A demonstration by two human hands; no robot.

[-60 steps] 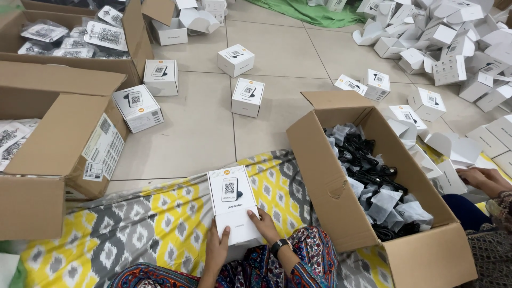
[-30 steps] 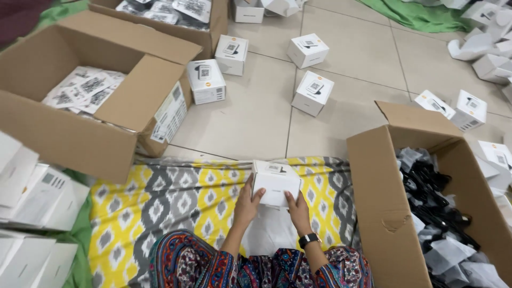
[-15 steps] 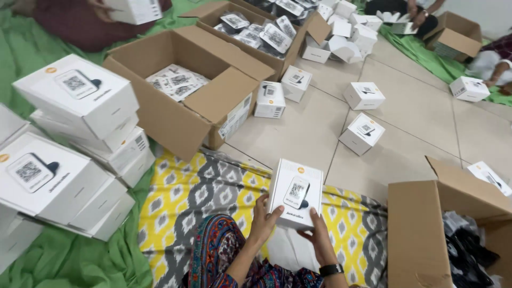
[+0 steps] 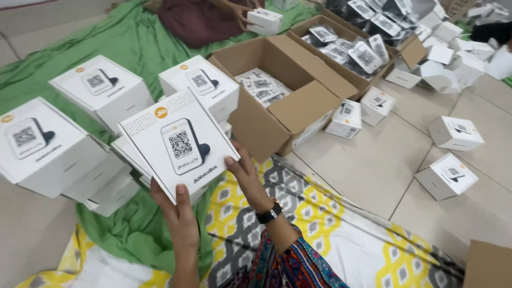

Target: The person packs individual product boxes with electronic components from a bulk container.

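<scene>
I noted both hands, left (image 4: 178, 213) and right (image 4: 246, 173), clamping the box (image 4: 178, 143), swung from centre mat (image 4: 320, 224) toward the left-frame stack (image 4: 64, 138).

head cam | single view, worn on the person's head | faces down and forward-left over the floor (image 4: 373, 165) | close: hands and white box (image 4: 178, 144) fill lower centre, near the lens | farther off: open carton (image 4: 277, 101), another person's hand at top edge | no second view
</scene>
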